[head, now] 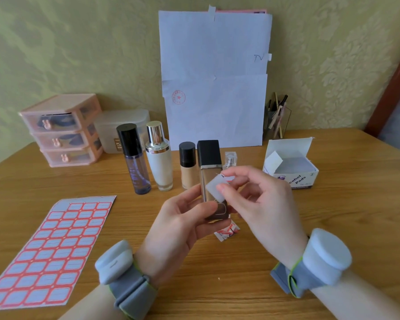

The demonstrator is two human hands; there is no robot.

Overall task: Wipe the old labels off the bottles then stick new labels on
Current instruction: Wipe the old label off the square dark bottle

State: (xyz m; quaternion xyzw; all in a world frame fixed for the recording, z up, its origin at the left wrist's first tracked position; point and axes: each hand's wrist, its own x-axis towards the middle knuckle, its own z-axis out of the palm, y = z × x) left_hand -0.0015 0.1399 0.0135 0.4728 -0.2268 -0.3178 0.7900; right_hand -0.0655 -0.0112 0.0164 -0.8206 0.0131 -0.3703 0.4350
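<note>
Head view, left hand (180, 225) gripping square bottle (211, 172), right hand (259, 204) pinching white pad (215, 188) against it

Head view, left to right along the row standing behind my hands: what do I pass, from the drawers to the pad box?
In order: pink drawer unit → purple bottle with black cap → white bottle with gold cap → small foundation bottle → square bottle held by the left hand → small clear bottle → alcohol pads box.
</note>
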